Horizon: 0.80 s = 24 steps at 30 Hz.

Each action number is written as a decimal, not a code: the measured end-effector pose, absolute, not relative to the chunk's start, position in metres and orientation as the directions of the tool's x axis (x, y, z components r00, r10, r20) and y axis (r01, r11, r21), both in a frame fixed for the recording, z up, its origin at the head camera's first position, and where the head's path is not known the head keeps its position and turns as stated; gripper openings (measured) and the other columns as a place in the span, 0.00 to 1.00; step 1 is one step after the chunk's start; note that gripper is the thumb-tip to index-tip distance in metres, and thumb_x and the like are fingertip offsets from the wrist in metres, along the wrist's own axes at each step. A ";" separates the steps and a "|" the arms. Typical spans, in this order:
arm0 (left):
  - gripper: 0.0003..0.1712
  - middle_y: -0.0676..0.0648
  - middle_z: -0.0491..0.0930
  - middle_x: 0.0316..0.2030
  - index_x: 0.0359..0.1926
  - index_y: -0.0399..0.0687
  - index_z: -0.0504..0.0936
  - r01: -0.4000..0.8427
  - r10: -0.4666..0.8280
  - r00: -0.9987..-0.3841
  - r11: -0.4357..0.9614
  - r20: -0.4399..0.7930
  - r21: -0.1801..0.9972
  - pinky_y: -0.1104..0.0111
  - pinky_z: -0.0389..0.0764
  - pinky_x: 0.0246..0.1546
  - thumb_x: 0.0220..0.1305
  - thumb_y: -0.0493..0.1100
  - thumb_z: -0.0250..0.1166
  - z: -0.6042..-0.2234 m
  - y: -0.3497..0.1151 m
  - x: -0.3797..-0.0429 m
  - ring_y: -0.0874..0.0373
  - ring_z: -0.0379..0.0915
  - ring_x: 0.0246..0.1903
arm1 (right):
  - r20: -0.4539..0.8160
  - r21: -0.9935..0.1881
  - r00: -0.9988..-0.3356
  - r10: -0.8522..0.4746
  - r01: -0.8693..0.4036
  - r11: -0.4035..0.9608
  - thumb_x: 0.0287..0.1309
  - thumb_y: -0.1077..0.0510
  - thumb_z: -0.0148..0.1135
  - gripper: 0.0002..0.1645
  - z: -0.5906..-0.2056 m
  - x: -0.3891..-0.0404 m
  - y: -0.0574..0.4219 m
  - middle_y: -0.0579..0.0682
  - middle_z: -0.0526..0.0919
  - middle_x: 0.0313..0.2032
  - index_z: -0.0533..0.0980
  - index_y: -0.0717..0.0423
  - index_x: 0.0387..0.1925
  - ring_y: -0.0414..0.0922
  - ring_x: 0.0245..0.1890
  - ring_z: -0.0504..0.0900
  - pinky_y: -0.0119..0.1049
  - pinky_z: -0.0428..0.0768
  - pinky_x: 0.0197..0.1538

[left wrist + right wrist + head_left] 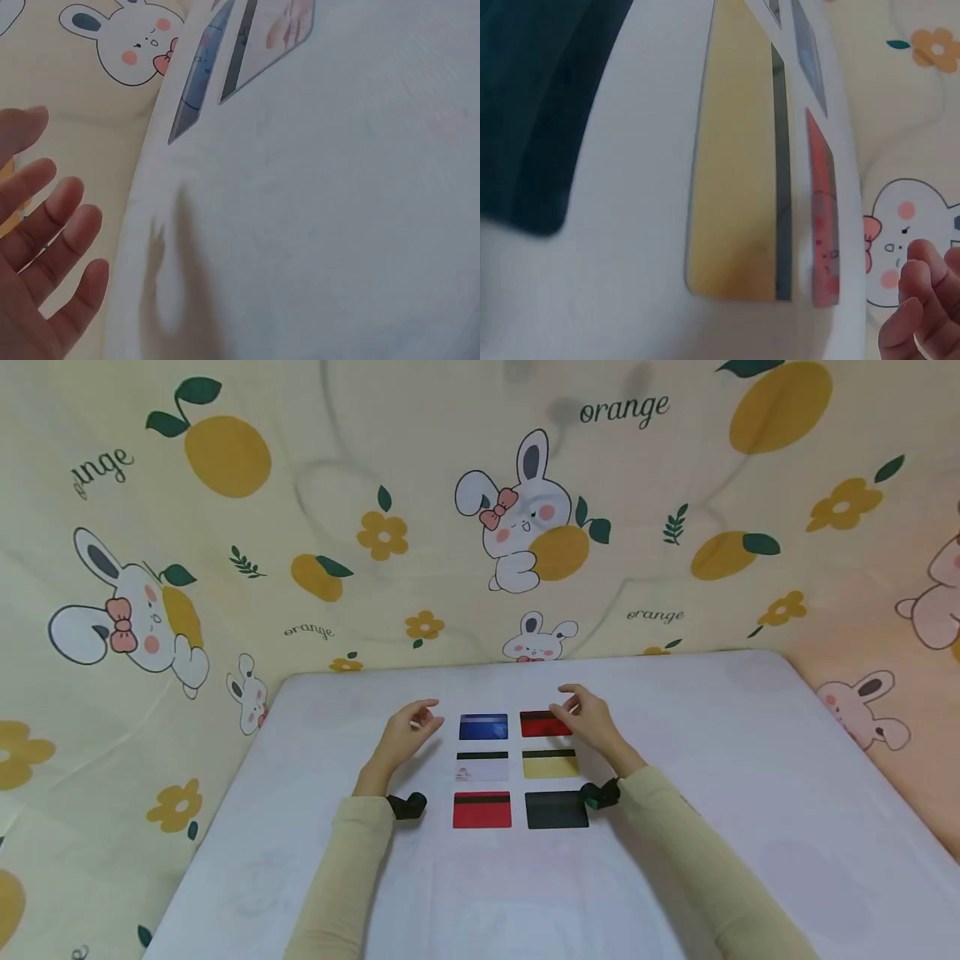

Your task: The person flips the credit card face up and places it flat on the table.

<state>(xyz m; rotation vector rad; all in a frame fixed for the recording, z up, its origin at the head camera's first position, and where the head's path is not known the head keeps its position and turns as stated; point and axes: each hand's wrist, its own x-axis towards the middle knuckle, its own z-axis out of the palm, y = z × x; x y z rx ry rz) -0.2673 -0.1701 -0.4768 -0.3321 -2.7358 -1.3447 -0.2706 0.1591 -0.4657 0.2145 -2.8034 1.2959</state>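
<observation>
Two columns of magnetic-stripe cards lie flat on the white table. In the left column are a blue card (483, 727), a white card (482, 768) and a red card (482, 814). The right column holds another red card (537, 724), a gold card (551, 765) and a black card (557, 810). My left hand (406, 732) hovers left of the blue card, its fingers loosely bent around nothing. Over the right end of the upper red card is my right hand (590, 718), fingers relaxed; the right wrist view shows it raised and apart from the cards.
The white table (720, 860) extends on both sides of the cards. Behind it hangs a cream cloth (450, 410) printed with rabbits and oranges. Each wrist wears a small black camera, the left camera (408, 806) and the right camera (600, 794).
</observation>
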 end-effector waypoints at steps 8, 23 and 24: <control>0.26 0.40 0.80 0.38 0.59 0.40 0.76 0.178 0.182 -0.979 0.576 0.088 0.797 0.72 0.73 0.40 0.62 0.44 0.66 -0.482 -0.170 -0.272 0.54 0.74 0.38 | 0.084 -0.799 -0.982 -0.171 -0.169 0.578 0.61 0.55 0.62 0.29 -0.471 -0.275 0.150 0.61 0.81 0.32 0.69 0.68 0.58 0.38 0.23 0.72 0.28 0.71 0.32; 0.29 0.42 0.80 0.33 0.58 0.39 0.76 0.199 0.304 -0.952 0.567 0.021 0.799 0.77 0.72 0.35 0.54 0.40 0.71 -0.494 -0.162 -0.286 0.64 0.69 0.30 | -0.096 -0.838 -0.957 -0.273 -0.070 0.541 0.57 0.55 0.65 0.28 -0.480 -0.287 0.120 0.53 0.81 0.26 0.73 0.63 0.57 0.37 0.19 0.71 0.27 0.70 0.25; 0.29 0.43 0.79 0.33 0.58 0.39 0.76 0.200 0.309 -0.951 0.565 0.020 0.800 0.77 0.71 0.35 0.54 0.39 0.72 -0.495 -0.161 -0.287 0.64 0.69 0.30 | -0.104 -0.840 -0.952 -0.289 -0.072 0.538 0.57 0.55 0.66 0.28 -0.481 -0.287 0.118 0.53 0.82 0.26 0.73 0.64 0.57 0.37 0.18 0.71 0.28 0.70 0.25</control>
